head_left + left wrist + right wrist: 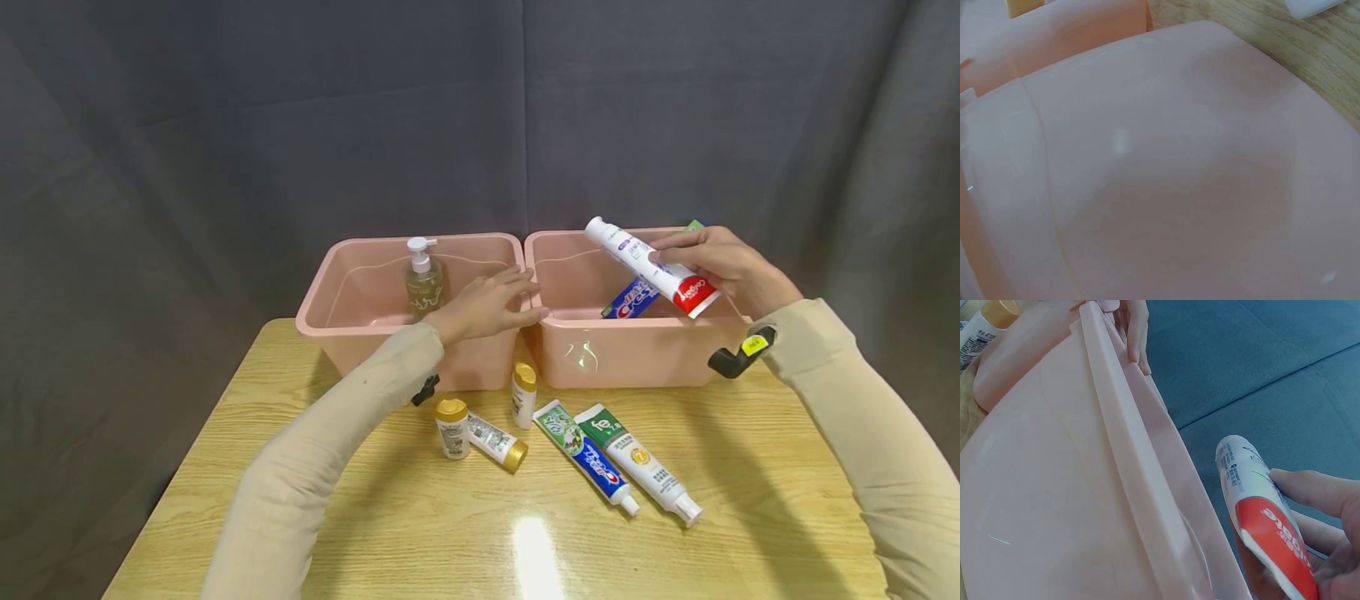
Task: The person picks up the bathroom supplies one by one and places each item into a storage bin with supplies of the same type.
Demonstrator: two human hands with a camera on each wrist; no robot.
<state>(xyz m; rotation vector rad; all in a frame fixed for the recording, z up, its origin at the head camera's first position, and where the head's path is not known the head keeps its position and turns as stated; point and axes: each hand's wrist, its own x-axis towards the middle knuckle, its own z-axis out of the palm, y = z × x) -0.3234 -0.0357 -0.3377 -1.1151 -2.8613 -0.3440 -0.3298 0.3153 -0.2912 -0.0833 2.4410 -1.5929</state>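
My right hand (723, 258) holds a white toothpaste tube with a red Colgate end (652, 271), pinched between thumb and fingers. The tube is tilted above the right pink bin (630, 354), its white cap toward the upper left. In the right wrist view the tube's red end (1275, 534) lies against the fingers. My left hand (487, 304) rests at the adjoining rims of the two bins, fingers extended. Inside the right bin leans a blue Crest toothpaste (633, 297); a green corner of another item shows behind the right hand.
In the left pink bin (375, 333) stands a pump bottle (424, 287). On the wooden table (420, 533) in front are small gold-capped bottles (453, 433), a gold-capped tube (491, 438), a blue-green Crest tube (585, 454) and a green-white tube (641, 462). A dark curtain hangs behind.
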